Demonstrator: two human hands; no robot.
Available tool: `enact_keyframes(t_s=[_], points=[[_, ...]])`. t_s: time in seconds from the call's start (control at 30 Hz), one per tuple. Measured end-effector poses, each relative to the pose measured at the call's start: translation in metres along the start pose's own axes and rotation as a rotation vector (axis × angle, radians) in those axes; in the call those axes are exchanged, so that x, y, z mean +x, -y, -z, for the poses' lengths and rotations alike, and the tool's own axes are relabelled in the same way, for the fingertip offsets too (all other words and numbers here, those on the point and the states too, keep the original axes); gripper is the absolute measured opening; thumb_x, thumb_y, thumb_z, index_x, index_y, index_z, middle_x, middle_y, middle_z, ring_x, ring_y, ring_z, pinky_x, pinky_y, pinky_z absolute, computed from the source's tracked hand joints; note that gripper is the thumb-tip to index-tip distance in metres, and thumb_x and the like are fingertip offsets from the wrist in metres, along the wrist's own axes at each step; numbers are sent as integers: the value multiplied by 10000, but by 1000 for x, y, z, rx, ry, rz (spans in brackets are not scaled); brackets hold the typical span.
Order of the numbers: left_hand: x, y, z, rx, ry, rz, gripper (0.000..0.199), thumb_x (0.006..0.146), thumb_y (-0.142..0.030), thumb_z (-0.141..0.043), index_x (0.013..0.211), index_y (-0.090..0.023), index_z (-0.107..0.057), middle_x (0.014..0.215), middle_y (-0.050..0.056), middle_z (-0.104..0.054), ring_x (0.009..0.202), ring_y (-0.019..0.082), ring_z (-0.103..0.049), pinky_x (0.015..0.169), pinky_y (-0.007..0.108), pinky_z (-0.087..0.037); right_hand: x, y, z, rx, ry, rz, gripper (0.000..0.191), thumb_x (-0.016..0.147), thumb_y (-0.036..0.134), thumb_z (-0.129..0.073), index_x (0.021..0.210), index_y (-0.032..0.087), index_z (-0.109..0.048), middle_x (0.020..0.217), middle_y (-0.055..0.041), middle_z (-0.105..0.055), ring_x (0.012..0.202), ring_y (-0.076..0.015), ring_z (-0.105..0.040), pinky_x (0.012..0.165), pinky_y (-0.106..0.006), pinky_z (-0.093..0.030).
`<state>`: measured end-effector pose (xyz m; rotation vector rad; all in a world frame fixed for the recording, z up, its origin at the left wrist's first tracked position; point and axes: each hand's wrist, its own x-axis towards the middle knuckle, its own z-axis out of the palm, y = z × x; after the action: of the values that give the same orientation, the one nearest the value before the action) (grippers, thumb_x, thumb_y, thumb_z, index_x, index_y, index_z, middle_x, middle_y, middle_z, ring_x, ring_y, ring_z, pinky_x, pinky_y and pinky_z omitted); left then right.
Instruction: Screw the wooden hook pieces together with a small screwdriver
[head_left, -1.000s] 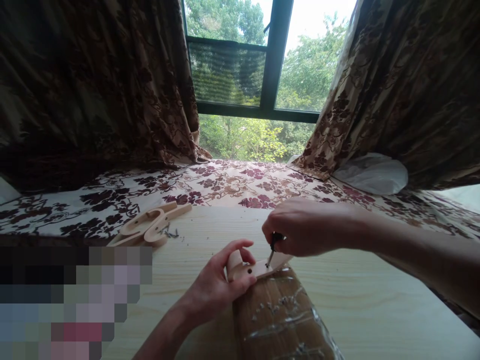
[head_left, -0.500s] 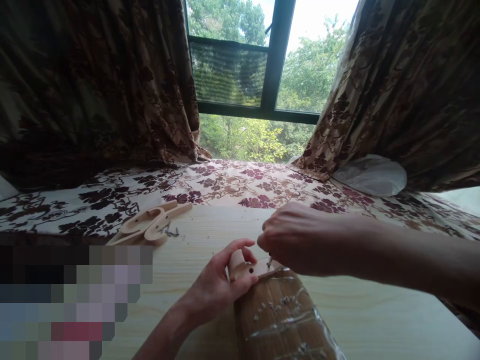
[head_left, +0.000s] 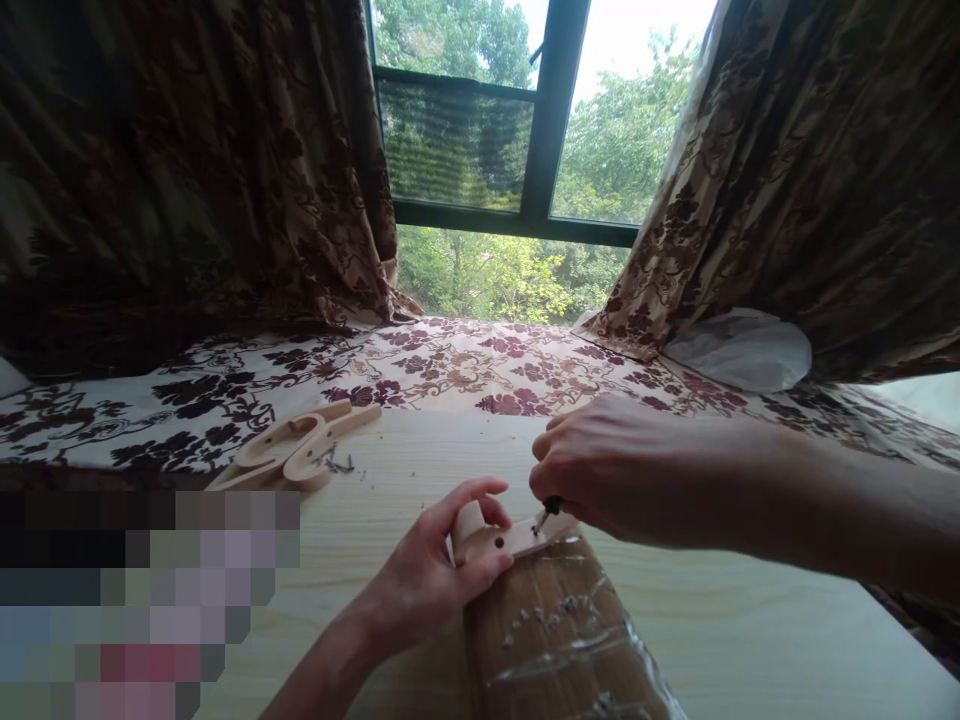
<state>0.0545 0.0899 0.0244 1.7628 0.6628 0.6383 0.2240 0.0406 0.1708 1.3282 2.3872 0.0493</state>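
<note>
Patterned curtains [head_left: 315, 180] flank the window [head_left: 540, 110], which throws daylight onto the work. Below it spreads a floral cloth [head_left: 457, 365], and nearer lies the pale tabletop [head_left: 765, 610]. On that sits a brown package [head_left: 555, 665] in clear wrap, probably serving as a raised support.

Loose wooden parts [head_left: 296, 450] lie together at the far left, apart from the hands, which leaves the working spot free.

The right hand [head_left: 581, 460] comes over from the right, its grip closed on a driver. The left hand [head_left: 442, 560] curls around the rounded end of a wooden piece [head_left: 517, 542], thumb along the near edge, presumably to stop it turning. That piece is at the package's far end, seemingly resting on it.

The driver [head_left: 552, 506] slants down so its tip meets the piece beside a dark hole [head_left: 499, 543]. Smallest are screws [head_left: 341, 464] by the loose parts and metallic bits [head_left: 555, 612] atop the package, both within reach.
</note>
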Motion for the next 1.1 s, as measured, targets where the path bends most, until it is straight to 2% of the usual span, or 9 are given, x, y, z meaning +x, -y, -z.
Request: enact_keyframes(t_s=[0.1,0.27,0.4,0.53,0.67,0.77,0.87,0.93,1.1], points=[[1,-1,0,3,-9,22,419,737,-240,-607,1148,-253,-524,947,-23,-600,725,114,-536,672,236,-457,3,-6,-9,26,-31,18,141,742,84,-560,759,148,-684,685,-53,-657,620,-140,-551,532,-268,-306],[2,-3,1,-4,4,37,439,738,-243,-606,1167,-249,-512,958,-23,-600,686,97,-516,640,222,-451,7,-22,-17,195,-33,-106,220,747,179,-517,823,204,-722,649,-33,-664,544,-129,-507,490,-252,-291],[1,-1,1,19,-3,19,444,742,-230,-606,1175,-256,-511,963,-25,-601,703,100,-516,651,221,-448,5,-15,-11,95,-13,-147,172,738,188,-544,790,172,-707,656,-54,-658,547,-143,-508,475,-268,-267],[-1,3,-1,36,-8,-12,465,756,-223,-611,1199,-292,-486,954,-44,-597,673,88,-502,630,208,-445,-2,2,-5,-20,-64,-40,130,759,88,-557,760,162,-664,704,-42,-644,606,-153,-527,521,-292,-289],[-2,8,-1,50,-12,-55,642,775,-212,-602,1338,-343,-323,959,-49,-589,654,85,-496,607,199,-442,-4,7,-4,-46,-76,83,150,794,60,-528,734,146,-636,738,-50,-635,650,-155,-526,588,-303,-326],[-1,8,0,123,-35,-85,717,778,-211,-600,1386,-349,-246,951,-44,-595,711,104,-533,689,229,-460,4,-2,-8,-15,-35,47,134,743,62,-555,708,148,-651,641,-31,-619,561,-127,-483,528,-278,-299],[-1,8,1,186,-49,-90,715,775,-205,-600,1388,-343,-260,951,-40,-604,837,138,-562,811,272,-450,12,-15,-9,79,-6,-27,171,722,112,-537,736,166,-698,604,-27,-627,496,-111,-428,484,-263,-269],[-1,7,0,189,-48,-81,710,773,-203,-595,1388,-339,-266,952,-38,-607,830,137,-567,810,276,-454,15,-20,-8,136,46,-66,205,732,158,-522,784,177,-720,620,-32,-643,484,-110,-411,472,-256,-269],[-2,9,0,190,-58,-124,701,771,-209,-588,1388,-328,-278,943,-29,-611,863,153,-581,834,293,-457,10,-9,-1,34,26,-70,166,723,128,-560,804,171,-700,663,-37,-644,521,-115,-452,482,-268,-253]])
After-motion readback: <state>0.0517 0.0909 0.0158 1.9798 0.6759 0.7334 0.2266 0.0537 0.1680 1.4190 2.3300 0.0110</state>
